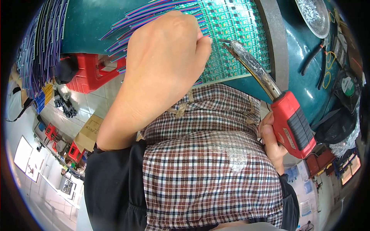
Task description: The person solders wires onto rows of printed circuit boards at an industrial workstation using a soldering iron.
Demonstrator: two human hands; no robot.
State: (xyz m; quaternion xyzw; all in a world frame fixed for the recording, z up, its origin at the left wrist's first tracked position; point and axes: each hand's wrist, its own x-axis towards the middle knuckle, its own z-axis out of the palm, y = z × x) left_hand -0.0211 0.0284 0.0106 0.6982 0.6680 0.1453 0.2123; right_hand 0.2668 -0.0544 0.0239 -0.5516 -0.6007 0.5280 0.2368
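Observation:
My right hand (273, 142) is wrapped around the red and black handle of a soldering gun (291, 125), whose metal barrel points up and left. Its tip ends over a panel of green circuit boards (239, 36). Just left of that tip, my left hand (169, 46) rests above the panel's left part, back upward and fingers curled in with the thumb pressed close. What those fingers pinch is hidden beneath the hand. Thin multicoloured wires (133, 24) fan out to the left from the boards, partly covered by my left hand and forearm.
A grey bar (275, 42) runs along the panel's right side. Beyond it are a metal dish (316, 17) with silvery bits, pliers (312, 59) and a small fan (348, 86). More wires (46, 34) hang at the far left, near a red stool (90, 73) and a cardboard box (89, 133).

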